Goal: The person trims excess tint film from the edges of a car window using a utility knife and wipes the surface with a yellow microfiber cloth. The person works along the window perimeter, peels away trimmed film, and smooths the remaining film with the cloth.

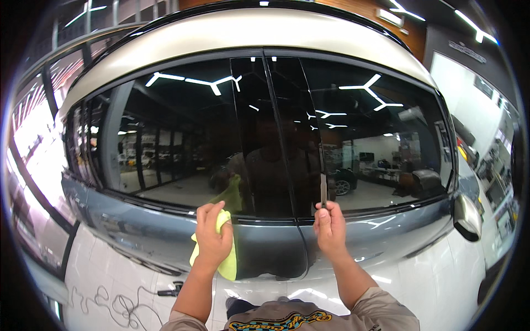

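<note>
My left hand [212, 237] is closed on a bright yellow-green cloth [228, 266], which hangs down in front of the car door just under the window line. In my right hand [331, 227], a slim, flat grey tool with a dark lower end [324, 187] is pinched between thumb and fingers. It points upward along the dark edge of the front side window [381, 138]; whether its tip touches the glass I cannot tell. Its exact kind is not clear. The rear side window [176, 149] reflects the cloth and ceiling lights.
The grey car [154, 226] with a pale roof [265, 30] spans the view. A side mirror [468, 217] juts out at the right. On the tiled floor at lower left lie a black power tool [171, 289] and its looping cable [124, 309].
</note>
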Demonstrator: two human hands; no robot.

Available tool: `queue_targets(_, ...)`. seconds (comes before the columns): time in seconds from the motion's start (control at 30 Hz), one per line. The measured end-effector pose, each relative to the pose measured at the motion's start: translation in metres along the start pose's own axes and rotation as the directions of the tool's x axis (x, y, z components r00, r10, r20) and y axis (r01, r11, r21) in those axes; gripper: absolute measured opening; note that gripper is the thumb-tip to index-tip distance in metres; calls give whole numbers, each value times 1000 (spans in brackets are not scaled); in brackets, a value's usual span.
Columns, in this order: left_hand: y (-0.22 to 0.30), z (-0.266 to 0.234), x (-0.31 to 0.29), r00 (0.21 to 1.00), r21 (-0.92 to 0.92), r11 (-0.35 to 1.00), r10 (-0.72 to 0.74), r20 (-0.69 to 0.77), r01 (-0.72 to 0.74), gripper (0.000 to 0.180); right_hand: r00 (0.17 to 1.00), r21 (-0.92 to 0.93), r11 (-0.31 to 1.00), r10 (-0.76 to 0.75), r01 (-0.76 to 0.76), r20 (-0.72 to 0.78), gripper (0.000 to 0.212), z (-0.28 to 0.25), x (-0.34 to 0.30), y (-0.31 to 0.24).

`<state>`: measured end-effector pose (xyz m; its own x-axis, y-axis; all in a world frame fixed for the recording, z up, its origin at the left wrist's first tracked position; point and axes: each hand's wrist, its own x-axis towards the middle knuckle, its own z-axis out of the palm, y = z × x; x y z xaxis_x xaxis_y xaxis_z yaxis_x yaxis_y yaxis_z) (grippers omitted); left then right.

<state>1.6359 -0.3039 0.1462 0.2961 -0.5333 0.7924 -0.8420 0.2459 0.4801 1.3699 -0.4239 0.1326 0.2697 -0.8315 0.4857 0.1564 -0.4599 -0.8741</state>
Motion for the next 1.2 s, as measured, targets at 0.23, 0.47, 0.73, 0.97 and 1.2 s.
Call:
queue_targets(0.23, -46, 18, 18, 975, -159, 981, 140, 172, -113, 43, 956, -244, 967, -140, 75, -259, 23, 49, 31, -29)
queue_targets(0.47, -57, 6, 25, 960, -288, 958, 67, 271, 15, 34, 881, -220, 957, -263, 187, -393, 22, 62, 51, -41)
queue_targets(0.73, -45, 13, 22, 981, -161, 986, 71, 183, -41, 33, 943, -506, 850, -274, 146, -188, 22, 56, 63, -53)
queue_targets(0.97, -53, 11, 17, 983, -162, 986, 78, 163, -51, 34, 871, -593, 749, -467, 296, -155, 21, 97, 120, -66)
queue_targets(1.2, -61, 6, 16, 969, -296, 954, 20, 245, 55, 32, 817, -815, 479, -577, 326, -12, 23, 121, 167, -96)
